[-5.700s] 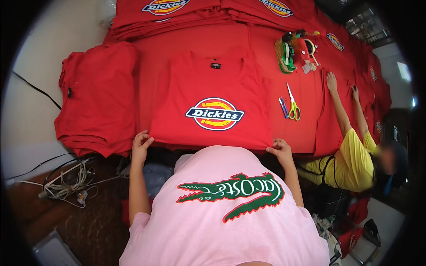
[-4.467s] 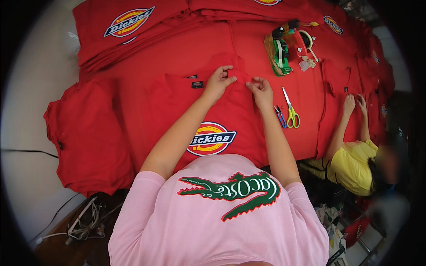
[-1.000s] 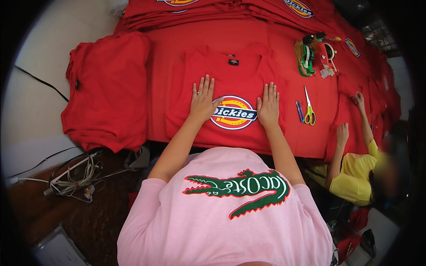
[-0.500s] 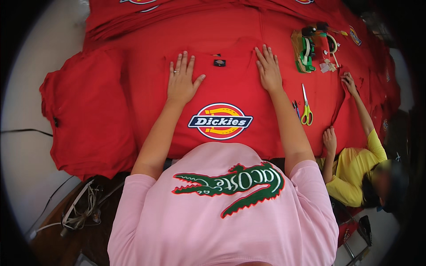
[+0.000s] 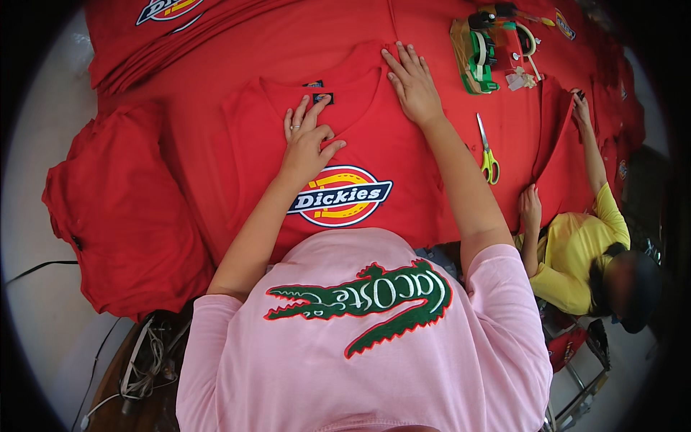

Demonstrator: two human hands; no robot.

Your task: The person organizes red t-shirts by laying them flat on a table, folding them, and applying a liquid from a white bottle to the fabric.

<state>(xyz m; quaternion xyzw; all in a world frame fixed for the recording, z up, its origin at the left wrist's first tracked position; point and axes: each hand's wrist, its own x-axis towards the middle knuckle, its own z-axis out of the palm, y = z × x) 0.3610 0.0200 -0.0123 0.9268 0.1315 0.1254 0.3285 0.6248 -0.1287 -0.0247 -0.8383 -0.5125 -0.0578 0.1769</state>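
Observation:
A red T-shirt (image 5: 396, 147) lies spread before me, its rounded neckline at the far side and a round badge print (image 5: 344, 196) on the chest. My left hand (image 5: 308, 144) is over the neckline, fingers apart, its fingertips beside the small dark neck label (image 5: 324, 99); the thumb and forefinger are bent. A second dark label shows just beyond that one. My right hand (image 5: 416, 85) lies flat on the shirt's right shoulder by the collar, fingers stretched out. Neither hand grips anything.
Yellow-handled scissors (image 5: 489, 162) lie right of my right forearm. Beyond them stands a green tape dispenser (image 5: 475, 68) with tape rolls. Red garments are heaped at left (image 5: 126, 209) and far left (image 5: 119, 43). At right, a co-worker in yellow holds red cloth (image 5: 554, 133).
My left hand has left the shirt's left shoulder and moved right to the neck label, its fingers now partly bent. My right hand stays flat, slightly farther out. The whole view has shifted.

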